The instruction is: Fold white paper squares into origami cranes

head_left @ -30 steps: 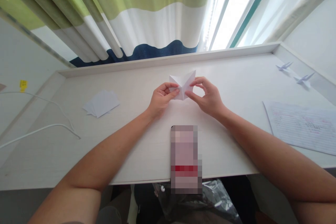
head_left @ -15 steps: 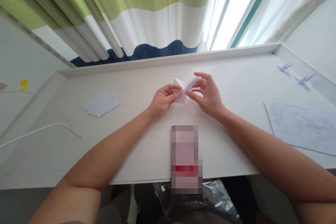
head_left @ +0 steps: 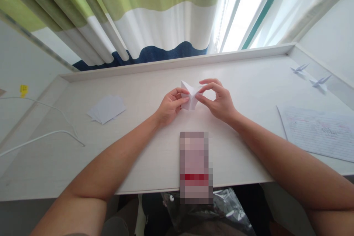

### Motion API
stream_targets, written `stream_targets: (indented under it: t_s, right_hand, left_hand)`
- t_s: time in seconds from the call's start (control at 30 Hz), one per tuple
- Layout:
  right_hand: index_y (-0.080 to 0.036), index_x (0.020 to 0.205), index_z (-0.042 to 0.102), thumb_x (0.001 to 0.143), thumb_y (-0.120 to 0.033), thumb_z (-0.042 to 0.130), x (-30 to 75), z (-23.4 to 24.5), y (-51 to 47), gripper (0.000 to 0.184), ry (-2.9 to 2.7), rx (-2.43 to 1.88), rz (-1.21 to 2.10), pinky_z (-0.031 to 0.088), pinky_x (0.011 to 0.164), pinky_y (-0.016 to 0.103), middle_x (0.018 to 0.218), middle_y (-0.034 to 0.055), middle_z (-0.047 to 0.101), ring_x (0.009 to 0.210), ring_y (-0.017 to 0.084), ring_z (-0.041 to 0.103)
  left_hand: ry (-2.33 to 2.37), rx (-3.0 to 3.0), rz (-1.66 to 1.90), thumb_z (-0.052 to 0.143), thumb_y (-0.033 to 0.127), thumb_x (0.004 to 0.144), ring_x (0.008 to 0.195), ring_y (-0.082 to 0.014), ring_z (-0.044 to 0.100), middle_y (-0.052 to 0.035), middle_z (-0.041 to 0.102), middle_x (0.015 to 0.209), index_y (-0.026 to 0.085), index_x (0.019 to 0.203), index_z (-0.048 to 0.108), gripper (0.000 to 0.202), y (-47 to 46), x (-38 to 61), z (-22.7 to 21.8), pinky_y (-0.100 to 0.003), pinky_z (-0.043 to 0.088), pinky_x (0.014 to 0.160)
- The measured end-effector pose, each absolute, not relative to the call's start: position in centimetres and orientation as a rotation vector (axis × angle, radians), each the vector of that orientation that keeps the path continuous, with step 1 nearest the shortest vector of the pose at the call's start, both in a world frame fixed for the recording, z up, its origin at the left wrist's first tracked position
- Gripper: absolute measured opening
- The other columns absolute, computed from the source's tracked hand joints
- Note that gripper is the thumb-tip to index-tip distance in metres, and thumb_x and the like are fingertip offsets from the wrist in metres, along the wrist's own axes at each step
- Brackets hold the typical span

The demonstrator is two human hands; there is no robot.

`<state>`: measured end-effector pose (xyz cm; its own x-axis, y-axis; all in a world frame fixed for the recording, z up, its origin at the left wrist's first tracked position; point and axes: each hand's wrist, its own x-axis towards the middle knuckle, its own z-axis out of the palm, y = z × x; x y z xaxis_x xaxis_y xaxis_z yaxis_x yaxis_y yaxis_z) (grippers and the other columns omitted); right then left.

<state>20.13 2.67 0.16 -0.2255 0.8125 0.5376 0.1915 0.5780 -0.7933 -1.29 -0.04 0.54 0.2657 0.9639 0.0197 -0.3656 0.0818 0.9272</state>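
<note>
A piece of folded white paper (head_left: 191, 90) is held up over the middle of the white desk, its upper edges spread in a V. My left hand (head_left: 172, 107) pinches its left side between thumb and fingers. On the right side, my right hand (head_left: 218, 99) grips the paper near its centre fold, thumb and index finger close together and another finger raised behind. The fingers hide part of the paper's right flap. Below the hands lies a phone-shaped object (head_left: 194, 162), blurred out, reaching past the desk's front edge.
Loose white paper sheets (head_left: 107, 109) lie to the left, near a white cable (head_left: 55, 132). Two folded paper figures (head_left: 300, 68) stand at the far right. Nearer are written-on lined sheets (head_left: 320, 131). A raised ledge (head_left: 179, 61) runs along the back, below a curtain (head_left: 166, 22).
My right index finger has come down from the flap's upper tip towards the thumb, closing on the paper near the fold. My left hand keeps its pinch.
</note>
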Motion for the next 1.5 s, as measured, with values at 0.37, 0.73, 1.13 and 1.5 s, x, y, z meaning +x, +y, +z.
stream_targets:
  t_s: [0.37,0.73,1.13,1.5]
  right_hand:
    - [-0.032,0.094,0.079,0.094,-0.038,0.081,20.0,0.4,2.3,0.006,-1.799,-0.773,0.827,0.057,0.090,0.051,0.094,0.0024,0.076,0.093,0.026,0.070]
    - [-0.032,0.095,0.079,0.094,-0.035,0.081,20.1,0.2,2.6,0.004,-1.790,-0.752,0.795,0.060,0.093,0.051,0.103,0.0042,0.076,0.100,0.026,0.072]
    - [-0.033,0.135,0.069,0.095,-0.052,0.077,20.5,-0.2,2.7,0.045,-1.838,-0.815,0.937,0.046,0.124,0.065,0.147,0.0084,0.069,0.147,0.035,0.058]
    - [-0.027,0.114,0.072,0.092,-0.053,0.080,20.4,-0.3,2.9,0.035,-1.818,-0.869,1.052,0.059,0.108,0.058,0.120,0.0079,0.078,0.118,0.029,0.072]
  left_hand:
    - [0.787,1.040,1.074,0.094,0.037,0.076,0.077,-0.0140,0.064,0.0000,0.070,0.093,0.025,0.100,0.065,0.039,-0.4,-1.3,1.0,-0.028,0.048,0.068]
    - [0.938,1.526,1.352,0.089,0.038,0.084,0.095,-0.0179,0.065,-0.0047,0.071,0.111,0.023,0.090,0.059,0.034,-0.1,-0.8,-0.5,-0.030,0.051,0.081]
    - [0.974,1.480,1.375,0.077,0.060,0.096,0.107,-0.0249,0.078,-0.0108,0.080,0.124,0.023,0.098,0.070,0.038,0.2,-0.9,-0.9,-0.039,0.061,0.090]
    - [0.975,1.412,1.410,0.081,0.066,0.090,0.071,-0.0143,0.071,-0.0029,0.080,0.085,0.021,0.094,0.070,0.046,-0.1,-0.6,-0.7,-0.027,0.055,0.065]
